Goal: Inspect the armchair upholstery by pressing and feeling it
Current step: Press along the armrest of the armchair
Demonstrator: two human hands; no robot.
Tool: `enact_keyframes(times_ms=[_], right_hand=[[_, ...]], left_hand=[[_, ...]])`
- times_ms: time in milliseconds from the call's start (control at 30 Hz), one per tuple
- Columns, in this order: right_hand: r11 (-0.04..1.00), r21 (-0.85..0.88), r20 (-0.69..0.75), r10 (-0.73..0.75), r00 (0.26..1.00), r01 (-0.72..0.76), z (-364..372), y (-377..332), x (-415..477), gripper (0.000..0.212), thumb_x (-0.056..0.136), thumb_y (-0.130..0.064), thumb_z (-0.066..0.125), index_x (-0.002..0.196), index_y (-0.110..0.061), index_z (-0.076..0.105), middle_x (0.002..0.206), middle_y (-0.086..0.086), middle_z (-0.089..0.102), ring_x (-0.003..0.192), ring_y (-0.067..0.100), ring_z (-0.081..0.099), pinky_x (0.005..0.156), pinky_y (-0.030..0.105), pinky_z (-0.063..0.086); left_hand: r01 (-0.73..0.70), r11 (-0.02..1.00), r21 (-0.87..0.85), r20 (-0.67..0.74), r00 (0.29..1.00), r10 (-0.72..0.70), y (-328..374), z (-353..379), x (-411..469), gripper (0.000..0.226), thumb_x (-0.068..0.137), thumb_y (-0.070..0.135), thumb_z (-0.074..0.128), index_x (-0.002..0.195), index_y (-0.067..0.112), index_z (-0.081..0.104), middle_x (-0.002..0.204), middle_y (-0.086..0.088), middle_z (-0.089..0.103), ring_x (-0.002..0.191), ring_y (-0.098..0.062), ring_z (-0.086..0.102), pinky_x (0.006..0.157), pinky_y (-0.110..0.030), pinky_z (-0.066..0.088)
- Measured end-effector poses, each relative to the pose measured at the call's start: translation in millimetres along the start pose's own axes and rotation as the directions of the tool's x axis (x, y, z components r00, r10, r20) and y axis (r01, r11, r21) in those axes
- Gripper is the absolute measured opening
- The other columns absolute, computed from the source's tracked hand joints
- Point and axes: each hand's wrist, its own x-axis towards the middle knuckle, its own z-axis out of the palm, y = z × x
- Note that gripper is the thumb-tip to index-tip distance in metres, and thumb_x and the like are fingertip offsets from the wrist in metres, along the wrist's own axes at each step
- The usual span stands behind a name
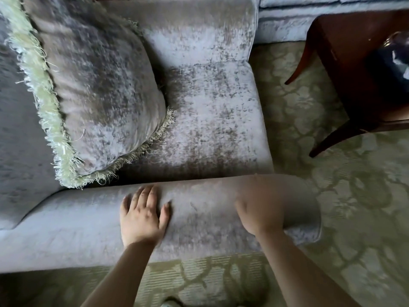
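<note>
We laid the left hand [143,218] palm down on the rounded near arm of the armchair [210,120], its fingers [152,193] spread and flat against the fabric, the forearm rising from the lower edge of the view. The right hand [261,209] rested on the same arm nearer its front end, knuckles up; it was smeared by motion blur, so we could not tell whether its fingers were spread or curled. The armchair filled the left and centre of the view, its back and far side cut off at the upper and left edges. The upholstery was a grey, mottled, velvet-like pile with paler worn-looking patches on the seat cushion. A cushion [97,89] in matching fabric, edged with a pale fringe, leaned in the seat's back corner. Patterned carpet [332,218] lay beneath. A dark wooden side table [345,63] with curved legs stood near the chair's front, partly out of view.
</note>
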Motion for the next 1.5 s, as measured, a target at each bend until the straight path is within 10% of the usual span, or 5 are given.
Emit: enact_keyframes(times_ms=[567,733,967,1500], right_hand=[[0.989,0.145,0.073,0.004,0.997,-0.014,-1,5,6,0.061,0.07,-0.048,0.043,0.111,-0.009,0.067,0.114,0.012,0.067,0.102,0.032,0.062,0.102,0.05,0.026],[0.992,0.123,0.119,0.0,0.993,-0.014,-10,4,19,0.053,0.071,-0.048,0.041,0.099,-0.012,0.068,0.099,0.009,0.068,0.093,0.03,0.062,0.092,0.048,0.033],[1.0,-0.011,0.32,0.021,0.947,-0.019,-7,31,58,0.061,0.083,-0.059,0.025,0.117,-0.02,0.057,0.132,0.005,0.052,0.131,0.03,0.036,0.102,0.054,0.026],[1.0,0.002,0.176,0.009,0.984,-0.009,-46,92,160,0.044,0.09,-0.052,0.026,0.113,-0.028,0.055,0.124,-0.005,0.058,0.121,0.016,0.046,0.105,0.041,0.03]], left_hand=[[0.028,0.996,0.08,-0.052,0.998,-0.024,11,-3,6,0.072,0.088,0.055,0.022,0.108,0.001,0.065,0.105,-0.018,0.066,0.094,-0.036,0.063,0.09,-0.048,0.037],[0.287,0.93,0.229,0.295,0.89,-0.348,73,-8,57,0.052,0.083,0.056,0.033,0.114,0.022,0.057,0.118,-0.009,0.052,0.111,-0.029,0.047,0.097,-0.044,0.029],[0.001,0.989,0.146,0.542,0.837,-0.081,173,30,94,0.055,0.086,0.053,0.018,0.102,0.024,0.062,0.106,-0.003,0.064,0.1,-0.023,0.055,0.08,-0.04,0.032],[-0.072,0.997,-0.036,0.493,0.867,0.08,261,7,169,0.046,0.091,0.039,0.023,0.098,0.019,0.064,0.105,-0.007,0.064,0.097,-0.027,0.058,0.082,-0.038,0.038]])
